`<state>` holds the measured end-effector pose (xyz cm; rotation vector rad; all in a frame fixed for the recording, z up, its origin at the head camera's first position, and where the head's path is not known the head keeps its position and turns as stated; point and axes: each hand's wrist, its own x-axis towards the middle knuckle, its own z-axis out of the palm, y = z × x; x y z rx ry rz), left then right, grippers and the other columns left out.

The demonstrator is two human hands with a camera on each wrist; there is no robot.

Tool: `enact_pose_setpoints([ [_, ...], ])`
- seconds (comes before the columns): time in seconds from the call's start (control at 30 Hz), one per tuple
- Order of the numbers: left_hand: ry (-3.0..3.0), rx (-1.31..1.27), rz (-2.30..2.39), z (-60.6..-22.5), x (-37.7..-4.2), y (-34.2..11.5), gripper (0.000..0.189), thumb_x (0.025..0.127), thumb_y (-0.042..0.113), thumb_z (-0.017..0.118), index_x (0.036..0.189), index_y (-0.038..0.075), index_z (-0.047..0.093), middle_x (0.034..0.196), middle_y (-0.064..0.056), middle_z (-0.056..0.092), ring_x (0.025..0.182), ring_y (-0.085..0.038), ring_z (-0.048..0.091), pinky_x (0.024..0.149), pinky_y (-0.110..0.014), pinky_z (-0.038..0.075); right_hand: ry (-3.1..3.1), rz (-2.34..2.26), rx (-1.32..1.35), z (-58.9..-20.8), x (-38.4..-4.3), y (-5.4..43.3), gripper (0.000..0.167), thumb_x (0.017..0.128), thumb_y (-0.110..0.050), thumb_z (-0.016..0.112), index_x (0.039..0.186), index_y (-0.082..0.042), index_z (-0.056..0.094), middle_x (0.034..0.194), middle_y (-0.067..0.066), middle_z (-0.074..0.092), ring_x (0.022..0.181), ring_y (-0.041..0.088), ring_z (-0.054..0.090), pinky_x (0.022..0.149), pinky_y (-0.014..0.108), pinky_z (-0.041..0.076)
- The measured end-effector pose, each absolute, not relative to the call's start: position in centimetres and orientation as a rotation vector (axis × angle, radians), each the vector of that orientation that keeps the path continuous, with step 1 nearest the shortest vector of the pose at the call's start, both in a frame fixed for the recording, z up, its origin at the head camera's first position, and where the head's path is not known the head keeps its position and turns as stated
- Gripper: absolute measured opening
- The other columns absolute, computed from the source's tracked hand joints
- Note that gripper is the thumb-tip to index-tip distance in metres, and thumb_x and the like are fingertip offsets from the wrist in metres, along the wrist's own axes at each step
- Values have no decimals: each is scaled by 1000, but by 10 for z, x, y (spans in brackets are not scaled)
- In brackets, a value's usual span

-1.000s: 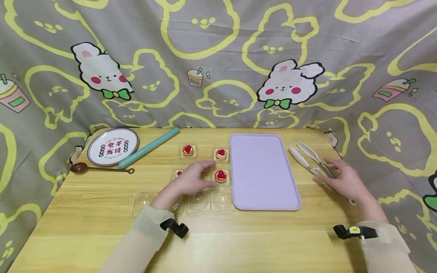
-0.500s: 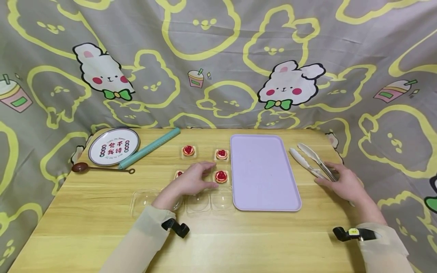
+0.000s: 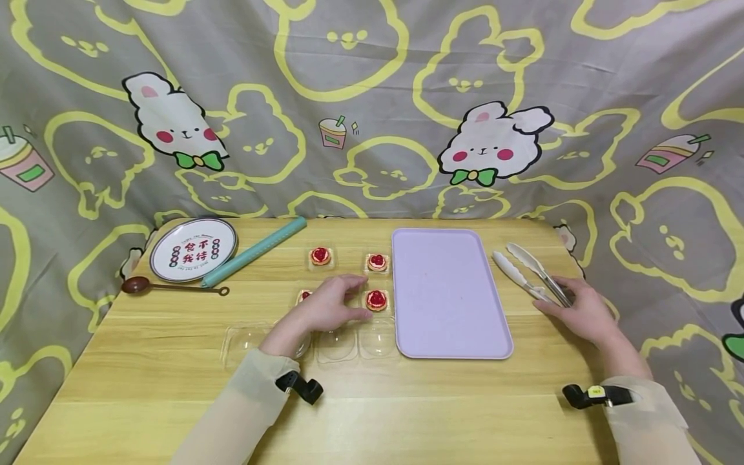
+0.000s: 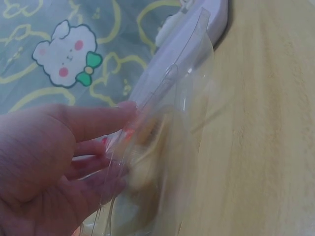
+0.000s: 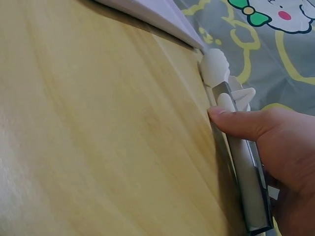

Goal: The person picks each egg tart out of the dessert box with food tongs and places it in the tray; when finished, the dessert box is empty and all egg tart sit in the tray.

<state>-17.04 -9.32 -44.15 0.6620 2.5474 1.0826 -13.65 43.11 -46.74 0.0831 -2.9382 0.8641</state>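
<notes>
Clear plastic clamshell boxes lie on the table with lids folded open, such as the lid (image 3: 379,337) at the front. Small tarts with red topping, such as this tart (image 3: 376,300), sit in their compartments. My left hand (image 3: 325,303) reaches over them; its curled thumb and fingers hold a compartment's edges. In the left wrist view the thumb (image 4: 120,114) touches the clear plastic box (image 4: 167,147). At the right, my right hand (image 3: 587,312) grips white-tipped metal tongs (image 3: 526,274), thumb along the handle (image 5: 246,182). The tongs' arms are spread; the right fingers are partly hidden.
A lilac tray (image 3: 450,294) lies between the hands. At the back left are a round plate (image 3: 194,232), a teal ruler-like stick (image 3: 256,250) and a brown long-handled spoon (image 3: 136,285). A patterned curtain (image 3: 372,116) hangs behind the table.
My right hand has drawn its fingers and thumb in closer around the tongs and shifted slightly left. The left hand and the boxes stay where they were.
</notes>
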Motion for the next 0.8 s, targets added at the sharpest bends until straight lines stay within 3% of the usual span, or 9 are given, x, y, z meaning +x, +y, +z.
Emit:
enact_pose_setpoints([
  [0.3,2563,652,1080,-442,-171,-92,73,91,24,87,149,-4,55,151,-18,57,135,-33,58,115,-45,44,-2944,852,49,-473,-139,427,74,97,-39,78,142,15,52,130,38,52,115,55,53,94,67,42],
  [0.5,2569,652,1078,-440,-170,-92,72,90,24,87,149,-4,56,150,-18,58,134,-34,58,115,-45,44,-2907,885,77,-470,-138,429,67,98,-31,79,141,12,53,126,34,51,108,51,54,90,64,42],
  [0.6,2573,655,1073,-440,-170,-92,72,90,25,87,149,-4,56,150,-18,58,134,-34,58,115,-45,44,-2870,877,98,-465,-136,431,64,96,-27,80,140,11,54,125,33,52,105,49,54,87,58,42],
  [0.8,2575,651,1062,-441,-170,-92,74,90,28,88,149,-3,56,150,-17,58,135,-33,58,115,-45,44,-2823,833,135,-451,-134,429,62,92,-25,85,138,8,58,111,24,56,90,36,53,74,34,38],
])
